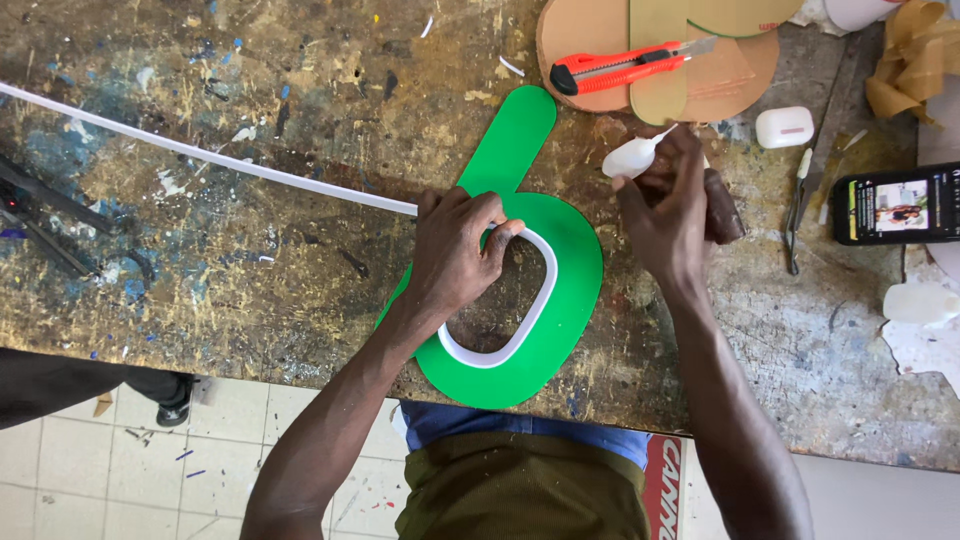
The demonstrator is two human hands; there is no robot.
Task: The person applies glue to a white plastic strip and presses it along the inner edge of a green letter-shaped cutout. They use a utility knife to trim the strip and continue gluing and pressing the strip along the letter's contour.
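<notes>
Strip (210, 157) runs left from left hand (455, 250).

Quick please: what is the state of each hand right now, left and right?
Left hand: closed, pressing the white strip against the green cutout.
Right hand: closed, holding a small white bottle.
</notes>
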